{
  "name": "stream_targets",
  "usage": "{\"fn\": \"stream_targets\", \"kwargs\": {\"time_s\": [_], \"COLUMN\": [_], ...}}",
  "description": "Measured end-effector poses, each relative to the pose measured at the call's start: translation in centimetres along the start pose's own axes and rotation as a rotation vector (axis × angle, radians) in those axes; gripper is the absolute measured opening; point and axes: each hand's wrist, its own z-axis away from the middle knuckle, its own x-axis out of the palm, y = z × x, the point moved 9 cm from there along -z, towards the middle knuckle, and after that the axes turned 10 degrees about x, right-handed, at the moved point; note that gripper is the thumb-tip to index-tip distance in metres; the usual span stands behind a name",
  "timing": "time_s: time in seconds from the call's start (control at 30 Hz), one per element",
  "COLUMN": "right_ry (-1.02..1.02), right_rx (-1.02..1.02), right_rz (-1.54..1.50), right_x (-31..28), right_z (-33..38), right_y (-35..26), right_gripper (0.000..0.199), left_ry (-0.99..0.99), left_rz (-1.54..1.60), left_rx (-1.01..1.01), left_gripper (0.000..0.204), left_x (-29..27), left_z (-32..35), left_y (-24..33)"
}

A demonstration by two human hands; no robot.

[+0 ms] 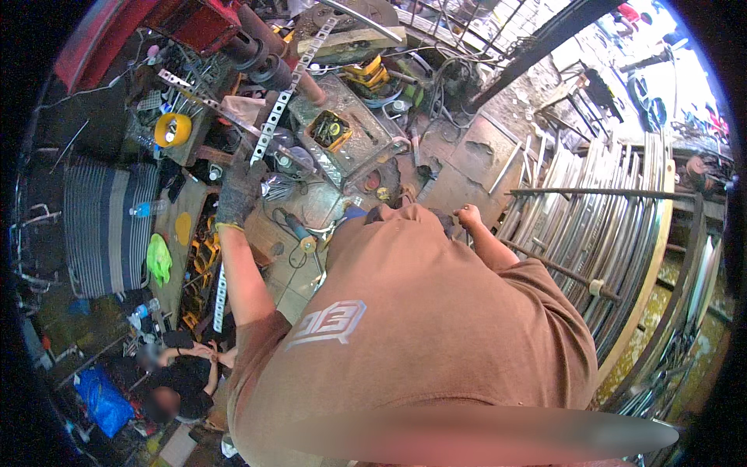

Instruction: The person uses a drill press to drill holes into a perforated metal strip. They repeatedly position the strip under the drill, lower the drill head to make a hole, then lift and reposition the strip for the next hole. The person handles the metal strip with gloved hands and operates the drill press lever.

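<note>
We look down over a brown shirt [405, 327] onto a crowded metal workshop. Our left hand [237, 191], in a dark grey work glove, is closed around a long perforated metal strip [284, 97] that runs from far, near the red machine [194, 23], down past the hand toward us on the left. The strip stands steeply tilted, its round holes plain along its length, and its near end [220, 300] shows again below our forearm. Our right hand [468, 215] is bare and curled into a loose fist just right of the shirt, near the stacked metal bars [599, 210]; we cannot tell whether it holds anything. Between the two hands, on the cluttered worktop [459, 167], lies a blue-handled power tool [299, 231] with its cable looped beside it. Farther off sits a grey metal box [350, 132] with yellow parts inside, and to the far left a yellow roll of tape [172, 129]. At the near left, another person [183, 381] crouches on the floor, well apart from us.
</note>
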Motion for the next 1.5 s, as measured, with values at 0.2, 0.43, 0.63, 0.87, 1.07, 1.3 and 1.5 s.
{"fn": "stream_targets", "kwargs": {"time_s": [0.2,0.43,0.63,0.87,1.07,1.3,1.5], "right_ry": [-0.058,0.371,0.312,0.000,-0.037,0.090,-0.004], "right_rx": [0.029,-0.341,-0.578,-0.900,-0.764,-0.529,-0.277], "right_rz": [-0.095,0.055,-0.070,-0.056,0.268,0.448,0.400], "right_x": [2.1,1.3,2.2,8.4,11.6,6.7,3.5], "right_z": [1.3,8.0,15.2,21.3,17.2,11.0,8.9], "right_y": [-0.6,-10.6,-23.5,-32.4,-29.6,-22.2,-16.4], "right_gripper": [0.049,0.047,0.029,0.022,0.030,0.030,0.028], "left_ry": [0.170,0.057,-0.084,0.103,0.157,0.234,0.211], "left_rz": [-0.560,-0.215,-0.150,-0.017,-0.082,-0.154,-0.187], "left_rx": [0.526,0.163,0.138,0.167,0.145,0.130,0.073], "left_gripper": [0.039,0.051,0.051,0.046,0.046,0.053,0.058], "left_x": [-1.0,-0.5,-1.8,0.0,-0.6,-0.6,-0.3], "left_z": [0.0,-1.6,-3.9,-2.1,-2.3,-2.1,-3.6], "left_y": [2.7,-2.9,-4.4,-4.8,-4.2,-3.7,-5.5]}}
